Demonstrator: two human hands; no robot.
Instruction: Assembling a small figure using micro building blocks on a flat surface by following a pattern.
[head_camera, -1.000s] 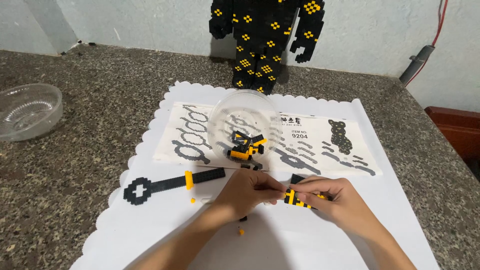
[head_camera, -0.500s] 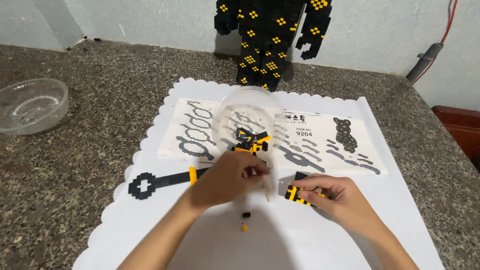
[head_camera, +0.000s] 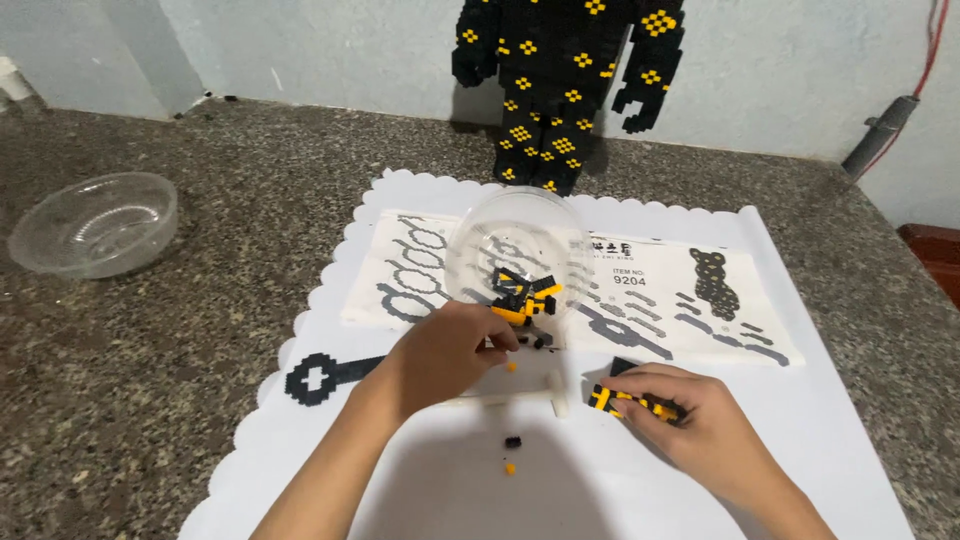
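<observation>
My left hand (head_camera: 445, 352) reaches to the near rim of a clear plastic bowl (head_camera: 515, 235) that is tipped toward me. Its curled fingertips sit at the pile of small black and yellow bricks (head_camera: 522, 295) inside; whether they pinch one is hidden. My right hand (head_camera: 695, 425) rests on the white mat and grips a short black and yellow brick assembly (head_camera: 625, 400). A white stick-like tool (head_camera: 555, 393) lies between the hands. Loose tiny bricks (head_camera: 511, 442) lie on the mat near me.
A flat black key-shaped brick strip (head_camera: 322, 378) lies left of my left hand. A printed instruction sheet (head_camera: 660, 300) is under the bowl on the scalloped white mat (head_camera: 780, 400). A tall black and yellow brick figure (head_camera: 565, 90) stands at the wall. An empty glass bowl (head_camera: 95, 222) sits far left.
My left hand left the assembly beside my right hand and moved up to the bowl of bricks. My right hand stayed put with the assembly.
</observation>
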